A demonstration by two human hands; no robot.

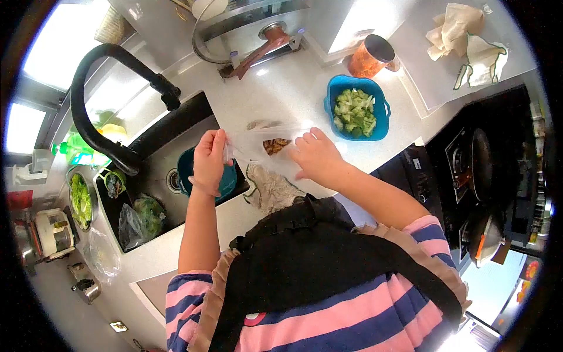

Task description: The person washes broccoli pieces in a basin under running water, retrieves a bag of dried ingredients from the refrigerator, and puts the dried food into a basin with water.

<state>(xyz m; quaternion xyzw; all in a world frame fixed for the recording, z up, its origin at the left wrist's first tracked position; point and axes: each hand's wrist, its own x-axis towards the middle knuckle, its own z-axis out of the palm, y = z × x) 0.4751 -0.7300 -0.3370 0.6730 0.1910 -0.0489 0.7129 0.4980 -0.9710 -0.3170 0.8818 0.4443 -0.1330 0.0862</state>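
A clear plastic bag (252,145) is stretched above the counter between my two hands. My left hand (210,161) pinches the bag's left end, close to the sink edge. At the other end, my right hand (316,154) grips the plastic with bent fingers. Small brown pieces (275,145) show at the bag's middle; whether they lie inside it or behind it I cannot tell. Below the bag, a crumpled beige cloth (272,189) lies at the counter's front edge. Beyond my right hand stands a blue basket (384,124) holding cut broccoli (354,111).
On the left, the sink (158,176) holds a teal basin (226,182) and bagged green vegetables (149,214), under a black faucet (82,111). A bowl of lettuce (81,199) sits beyond it. An orange canister (370,57) and the stove's pan (481,164) are to the right.
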